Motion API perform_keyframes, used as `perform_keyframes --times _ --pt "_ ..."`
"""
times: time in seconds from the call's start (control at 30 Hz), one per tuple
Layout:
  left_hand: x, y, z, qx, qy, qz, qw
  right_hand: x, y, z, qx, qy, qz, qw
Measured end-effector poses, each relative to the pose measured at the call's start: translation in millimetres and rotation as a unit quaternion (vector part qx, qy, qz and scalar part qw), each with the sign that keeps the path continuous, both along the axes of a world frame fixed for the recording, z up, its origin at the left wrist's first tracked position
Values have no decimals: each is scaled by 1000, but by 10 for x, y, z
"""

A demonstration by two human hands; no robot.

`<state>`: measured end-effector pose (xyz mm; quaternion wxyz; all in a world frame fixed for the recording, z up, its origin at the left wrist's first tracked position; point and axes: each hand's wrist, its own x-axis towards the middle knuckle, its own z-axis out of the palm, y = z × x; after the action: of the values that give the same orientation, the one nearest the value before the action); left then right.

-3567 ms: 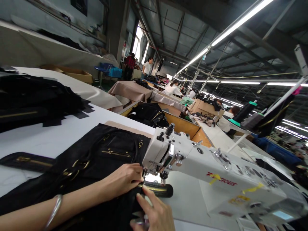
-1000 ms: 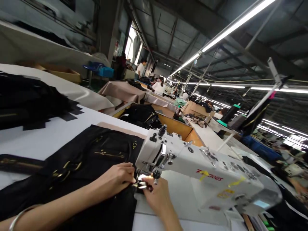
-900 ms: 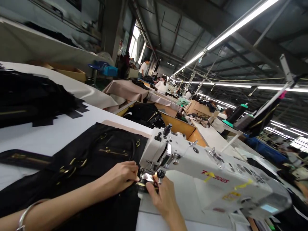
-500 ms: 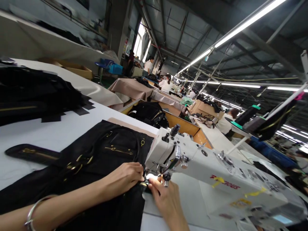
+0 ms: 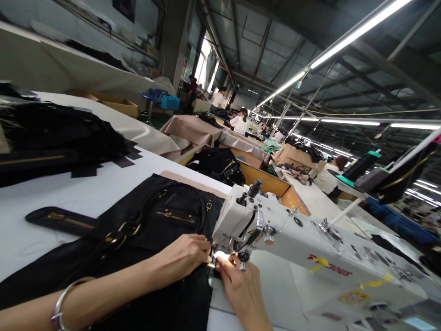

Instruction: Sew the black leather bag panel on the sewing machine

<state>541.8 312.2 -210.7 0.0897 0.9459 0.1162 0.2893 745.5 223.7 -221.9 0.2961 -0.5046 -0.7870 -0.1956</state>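
Note:
A black leather bag panel (image 5: 151,225) with gold zippers and buckles lies on the white table in front of a white sewing machine (image 5: 303,243). My left hand (image 5: 182,255), a silver bangle on its wrist, presses the panel's edge right beside the lit needle area (image 5: 220,255). Just right of it, my right hand (image 5: 241,287) pinches the gold zipper edge under the presser foot. Both hands' fingertips almost meet at the needle.
A black strap with a gold zipper (image 5: 58,218) lies to the left. A pile of black pieces (image 5: 58,138) sits at the far left. A bin with black bags (image 5: 217,165) stands behind the machine. Other people work at tables farther back.
The zipper tail that stuck out right of the needle 3.6 s ago is gone from view. My right hand has moved up to the needle area. In the last second only the view shifted.

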Motion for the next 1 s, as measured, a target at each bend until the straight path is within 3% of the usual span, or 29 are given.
perform_keyframes --times 0.27,0.47,0.63,1.0 --pt "-4 -43 172 23 13 -15 1000 -14 11 -53 -14 8 -11 1000" --pt "34 89 37 28 -39 -44 998 4 65 -131 -34 -7 -34 999" --pt "47 156 -93 -18 -61 -35 997 -1 78 -104 -12 -20 -29 999" --pt "64 203 -138 -72 -62 -6 995 -3 79 -96 35 -34 -35 998"
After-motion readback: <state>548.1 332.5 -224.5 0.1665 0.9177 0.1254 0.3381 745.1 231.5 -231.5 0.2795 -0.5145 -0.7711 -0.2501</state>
